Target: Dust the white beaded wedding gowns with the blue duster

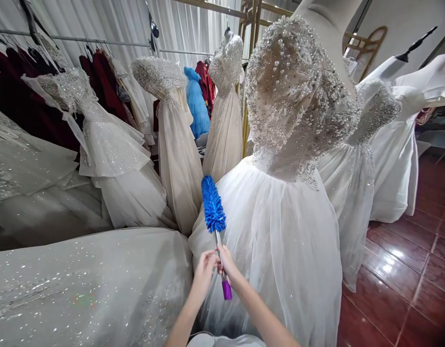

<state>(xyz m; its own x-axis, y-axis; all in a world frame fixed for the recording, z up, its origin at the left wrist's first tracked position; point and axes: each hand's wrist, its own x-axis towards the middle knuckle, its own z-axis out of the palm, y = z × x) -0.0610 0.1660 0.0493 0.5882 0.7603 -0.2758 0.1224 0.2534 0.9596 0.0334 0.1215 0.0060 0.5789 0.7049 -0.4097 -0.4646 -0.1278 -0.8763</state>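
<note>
I held a duster (218, 236) upright in front of me, both hands on its thin metal handle. My right hand (228, 262) was wrapped around the handle just above the purple end cap, its grip pressed together on the rod. My left hand (205, 271) came in from the left and touched the same stretch of handle, fingers curled against it; I could not tell how firmly that grip was closed. The blue fluffy head of the duster stood above my hands, just in front of the left edge of the skirt of a white gown (280, 231) on a mannequin, whose beaded bodice rose up and to the right.

To the near left lay a wide glittering skirt (81, 284). Farther off, several pale dresses (179, 144) stood in a row, with a blue dress (196, 101) and dark red garments (103, 82) hanging on a rail behind them. On the right the floor (406, 270) was glossy reddish-brown tile.
</note>
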